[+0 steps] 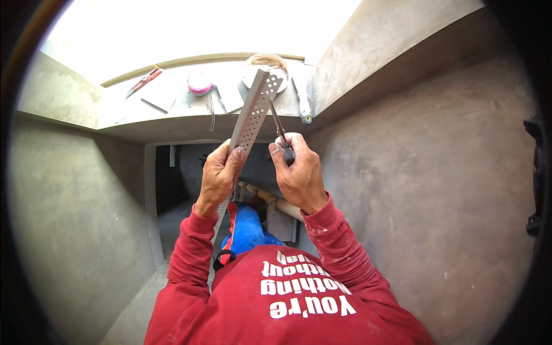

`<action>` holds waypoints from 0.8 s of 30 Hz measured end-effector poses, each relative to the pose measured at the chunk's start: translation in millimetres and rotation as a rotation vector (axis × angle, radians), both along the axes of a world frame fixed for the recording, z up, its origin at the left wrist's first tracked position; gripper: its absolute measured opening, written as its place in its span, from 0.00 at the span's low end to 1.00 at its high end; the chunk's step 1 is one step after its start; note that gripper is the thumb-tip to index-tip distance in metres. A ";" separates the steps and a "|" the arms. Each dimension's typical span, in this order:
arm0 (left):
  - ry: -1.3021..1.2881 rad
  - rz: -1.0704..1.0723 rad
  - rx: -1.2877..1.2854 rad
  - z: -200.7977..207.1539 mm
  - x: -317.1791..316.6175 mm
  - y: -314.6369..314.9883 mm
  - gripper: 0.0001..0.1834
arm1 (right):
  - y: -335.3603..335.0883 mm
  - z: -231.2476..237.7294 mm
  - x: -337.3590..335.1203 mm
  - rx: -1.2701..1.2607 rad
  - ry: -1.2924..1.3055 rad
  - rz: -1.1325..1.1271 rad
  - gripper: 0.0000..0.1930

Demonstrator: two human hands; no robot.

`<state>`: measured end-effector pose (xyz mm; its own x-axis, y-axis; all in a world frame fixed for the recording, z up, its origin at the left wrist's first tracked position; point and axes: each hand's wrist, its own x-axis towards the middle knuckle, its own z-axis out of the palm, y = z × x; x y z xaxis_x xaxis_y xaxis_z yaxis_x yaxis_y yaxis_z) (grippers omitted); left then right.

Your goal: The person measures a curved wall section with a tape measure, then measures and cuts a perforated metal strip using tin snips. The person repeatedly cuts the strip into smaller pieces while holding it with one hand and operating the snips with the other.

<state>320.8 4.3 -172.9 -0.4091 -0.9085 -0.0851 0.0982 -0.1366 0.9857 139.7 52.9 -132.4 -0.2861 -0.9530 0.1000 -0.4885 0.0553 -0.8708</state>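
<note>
My left hand [218,175] grips a long perforated metal corner bead [251,118] around its middle. The bead slants upward, its upper end in front of a plaster bucket, its lower part running down past my left sleeve. My right hand [300,172] is closed around the dark handle of narrow metal snips [277,122]. Their thin tip points up and meets the bead's holed flange near its upper end, or overlaps it in view; I cannot tell which. My fingers partly hide the handle.
On the bright ledge ahead are the plaster bucket [253,70], a red-handled tool [144,80], a pink-and-white round reel [200,84], flat pale pieces [230,98] and a long tool with a grey-blue handle [304,109]. Plastered walls [414,190] stand close on both sides. A pole [287,207] lies below.
</note>
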 end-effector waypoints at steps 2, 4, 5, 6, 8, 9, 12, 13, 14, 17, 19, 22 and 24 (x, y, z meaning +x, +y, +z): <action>-0.020 0.014 -0.001 2.0 -1.8 3.1 0.17 | 1.0 0.9 -0.1 0.033 -0.015 -0.002 0.17; -0.042 0.032 -0.033 2.1 -4.1 5.1 0.18 | 1.2 0.9 -1.5 0.033 -0.012 -0.003 0.17; -0.056 0.042 -0.045 2.1 -4.4 5.7 0.18 | 1.3 0.9 -1.8 0.043 -0.009 -0.004 0.17; -0.083 0.045 -0.060 1.7 -4.8 6.4 0.18 | 1.3 0.6 -2.2 0.046 -0.013 -0.002 0.17; -0.151 0.053 -0.083 1.1 -4.0 6.9 0.18 | 0.6 0.7 -2.8 0.044 -0.012 -0.002 0.18; -0.136 0.044 -0.082 0.7 -3.4 7.7 0.18 | 0.5 0.8 -3.4 0.041 -0.006 -0.002 0.18; -0.138 0.041 -0.075 -0.2 -2.0 9.3 0.18 | 0.8 1.8 -5.5 0.033 -0.009 -0.007 0.18; -0.141 0.051 -0.092 -0.6 -2.3 9.8 0.18 | 1.2 2.0 -6.3 0.034 -0.019 -0.007 0.18; -0.149 0.058 -0.102 -0.7 -2.7 10.2 0.18 | 1.4 2.2 -7.1 0.046 -0.016 -0.006 0.18; -0.149 0.055 -0.075 0.2 -2.6 11.8 0.18 | 1.6 1.7 -7.3 0.054 -0.013 0.001 0.19; -0.151 0.045 -0.085 1.2 -2.2 12.5 0.18 | 0.7 0.6 -6.8 0.007 0.007 0.004 0.19; -0.151 0.042 -0.049 3.0 -1.2 13.4 0.17 | 0.8 -0.2 -6.3 0.045 0.000 0.001 0.18; -0.156 0.048 -0.053 3.8 -1.1 13.3 0.17 | 1.0 -0.1 -6.9 0.030 -0.002 0.011 0.18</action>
<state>319.7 17.6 -169.1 -0.3510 -0.9315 -0.0956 -0.0514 -0.0828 0.9952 132.9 53.8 -132.5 -0.2753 -0.9587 0.0708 -0.4872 0.0757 -0.8700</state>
